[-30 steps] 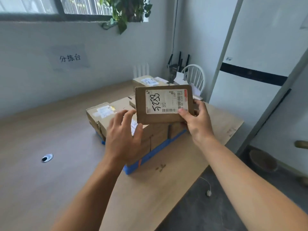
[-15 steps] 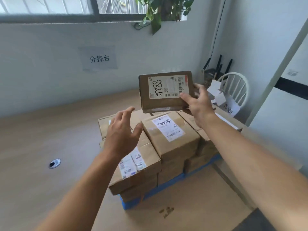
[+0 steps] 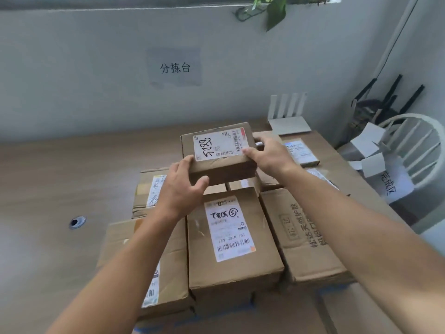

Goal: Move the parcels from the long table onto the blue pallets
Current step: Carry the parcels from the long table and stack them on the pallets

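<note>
A small brown parcel [image 3: 224, 165] with a white label marked 5288 is held flat just above a stack of cardboard parcels [image 3: 231, 239]. My left hand [image 3: 180, 189] grips its near left corner. My right hand [image 3: 269, 153] holds its right edge. The stack rests on a blue pallet [image 3: 337, 289], of which only thin blue strips show under the boxes. Whether the held parcel touches the boxes below is hidden by it and my hands.
The stack stands on a long wooden table [image 3: 48, 189] with a round cable hole [image 3: 77, 222]. A white router [image 3: 287, 119] sits at the back by the wall. A white chair [image 3: 416, 150] holding paper boxes stands at the right.
The parcel has come down from an upright, raised pose to lie flat over the stack. My left hand, open before, now grips its left corner. The view has moved closer to the stack.
</note>
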